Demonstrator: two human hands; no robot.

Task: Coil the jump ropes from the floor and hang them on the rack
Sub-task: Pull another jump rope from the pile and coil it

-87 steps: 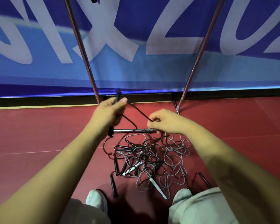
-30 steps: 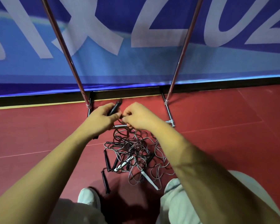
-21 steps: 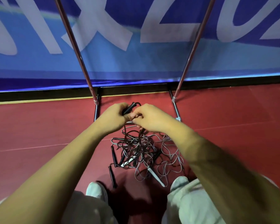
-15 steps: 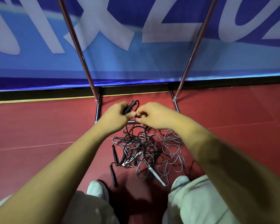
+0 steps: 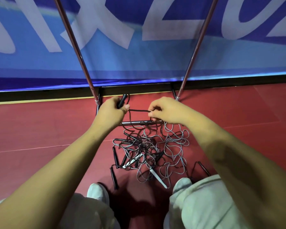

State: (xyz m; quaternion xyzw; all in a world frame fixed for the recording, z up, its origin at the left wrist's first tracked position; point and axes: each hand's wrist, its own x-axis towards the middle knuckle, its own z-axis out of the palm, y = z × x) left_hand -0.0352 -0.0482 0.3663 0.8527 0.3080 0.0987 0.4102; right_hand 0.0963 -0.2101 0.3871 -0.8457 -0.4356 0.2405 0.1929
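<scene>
- With its fingers curled, the left hand [image 5: 111, 111] grips a black handle [image 5: 122, 100], tip pointing up and away
- The right hand [image 5: 165, 110] pinches that rope's cord [image 5: 139, 110], which runs taut and level between the hands
- From the right hand the cord drops to the pile [image 5: 149, 151] on the floor [image 5: 40, 129], just inside the rack [image 5: 135, 122] front bar, below both hands
- Slack lies nearer the right hand, so it likely feeds the next loop; the tangle may snag

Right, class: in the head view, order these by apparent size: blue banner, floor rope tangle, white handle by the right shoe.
Largest to smallest:
blue banner
rope tangle
white handle
The banner, though farthest, clearly looks largest.
</scene>
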